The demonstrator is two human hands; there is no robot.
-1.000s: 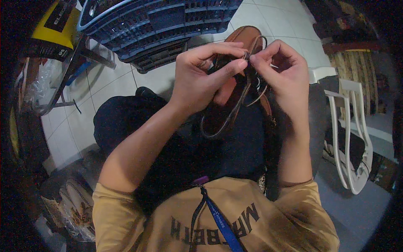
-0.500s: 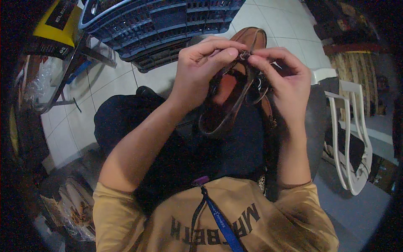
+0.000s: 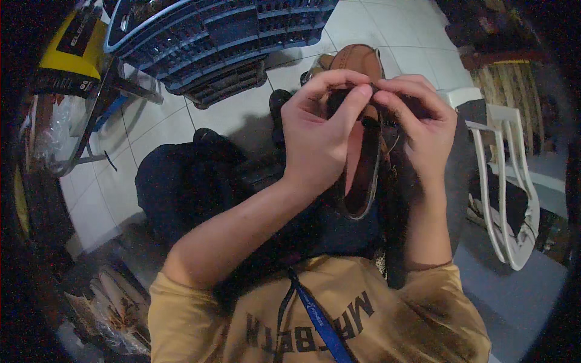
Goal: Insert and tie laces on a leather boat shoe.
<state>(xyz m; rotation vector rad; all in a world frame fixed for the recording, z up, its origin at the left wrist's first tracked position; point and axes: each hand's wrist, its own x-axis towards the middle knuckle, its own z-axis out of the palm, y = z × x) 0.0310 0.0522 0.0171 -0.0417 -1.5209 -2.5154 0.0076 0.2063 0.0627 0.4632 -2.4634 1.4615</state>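
A brown leather shoe [image 3: 357, 59] rests over my lap, its toe pointing away from me and its open heel end towards me. Its dark-rimmed opening shows a reddish-tan inside. My left hand [image 3: 318, 130] is at the shoe's upper, thumb and forefinger closed in a pinch. Opposite it, my right hand [image 3: 426, 118] is also pinched, with its fingertips almost against the left ones. The small dark thing at the fingertips is mostly covered by the fingers, and I cannot make out what it is. A thin strand hangs beside the right palm.
A blue plastic crate [image 3: 224, 42] stands ahead, left of the shoe. To the far left are a yellow and black package [image 3: 69, 54] and a metal frame [image 3: 91, 121]. A white plastic chair [image 3: 520, 199] is on the right. Pale tiles [image 3: 157, 130] cover the floor.
The shoe has turned more upright, its heel end shifting right and towards me. Both hands have moved slightly right and nearer, the left more so, and remain pinched.
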